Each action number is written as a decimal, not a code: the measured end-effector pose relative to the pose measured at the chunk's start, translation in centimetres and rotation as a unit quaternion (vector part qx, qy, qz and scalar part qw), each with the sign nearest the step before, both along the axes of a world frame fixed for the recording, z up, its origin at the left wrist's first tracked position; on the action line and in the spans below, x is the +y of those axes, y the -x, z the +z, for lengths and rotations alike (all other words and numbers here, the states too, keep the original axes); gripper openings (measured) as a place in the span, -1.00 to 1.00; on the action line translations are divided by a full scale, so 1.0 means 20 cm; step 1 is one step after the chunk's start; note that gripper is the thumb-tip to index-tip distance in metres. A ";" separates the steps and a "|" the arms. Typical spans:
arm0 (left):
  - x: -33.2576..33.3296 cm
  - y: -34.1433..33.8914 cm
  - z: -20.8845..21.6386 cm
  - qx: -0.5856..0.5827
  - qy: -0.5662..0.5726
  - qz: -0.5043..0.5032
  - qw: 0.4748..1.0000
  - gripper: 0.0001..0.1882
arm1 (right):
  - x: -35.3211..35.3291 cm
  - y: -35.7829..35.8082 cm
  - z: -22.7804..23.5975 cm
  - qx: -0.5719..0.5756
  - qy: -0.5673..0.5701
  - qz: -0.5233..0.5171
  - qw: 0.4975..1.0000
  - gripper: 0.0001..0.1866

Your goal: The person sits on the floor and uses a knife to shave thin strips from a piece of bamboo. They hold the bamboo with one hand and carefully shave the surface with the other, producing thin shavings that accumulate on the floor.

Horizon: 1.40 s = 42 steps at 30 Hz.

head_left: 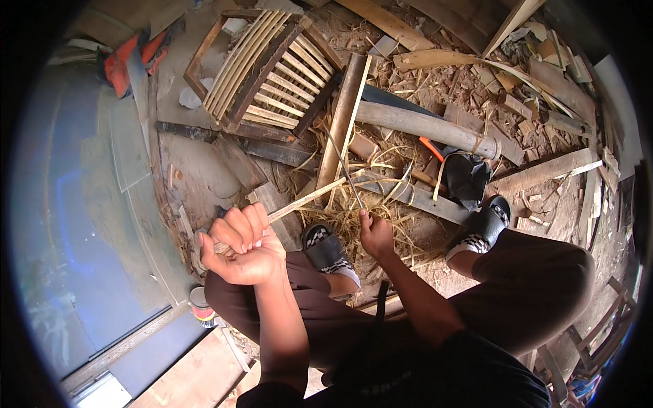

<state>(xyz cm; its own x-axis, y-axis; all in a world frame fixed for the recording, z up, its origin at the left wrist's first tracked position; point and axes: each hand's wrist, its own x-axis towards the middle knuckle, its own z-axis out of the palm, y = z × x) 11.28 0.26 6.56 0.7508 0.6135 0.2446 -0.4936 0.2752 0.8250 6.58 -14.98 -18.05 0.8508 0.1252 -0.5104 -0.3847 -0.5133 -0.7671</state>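
Observation:
My left hand (243, 245) is closed round a pale bamboo strip (307, 200), which slants up and to the right. Its far end crosses a long, thin, dark knife (346, 163) just in front of a leaning wooden board (343, 126). My right hand (376, 233) grips the knife, with the blade pointing up and slightly left; the fingers hide its handle. Curly shavings (400, 231) lie heaped between my feet, below where strip and blade meet.
A slatted wooden frame (265, 75) stands at the far left. Beyond my right hand lies a thick bamboo pole (422, 126), with a black bag (465, 178) and an orange-handled tool (431, 149) near it. Planks and chips litter the right. A blue-grey panel (88, 224) fills the left; a tin can (202, 304) is by my knee.

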 end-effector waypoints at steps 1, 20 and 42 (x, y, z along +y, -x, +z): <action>0.00 -0.02 0.00 -0.002 0.009 0.011 1.000 -0.44 | 0.02 0.03 0.01 -0.003 -0.028 -0.010 1.000 -0.44; 0.02 0.01 -0.03 -0.013 0.004 -0.012 1.000 -0.41 | 0.09 0.07 0.14 -0.099 -0.180 0.012 0.979 -0.53; -0.15 0.25 0.00 -0.042 -0.126 -0.164 0.978 -0.53 | -0.08 0.23 0.07 -0.058 -0.101 0.024 0.993 -0.71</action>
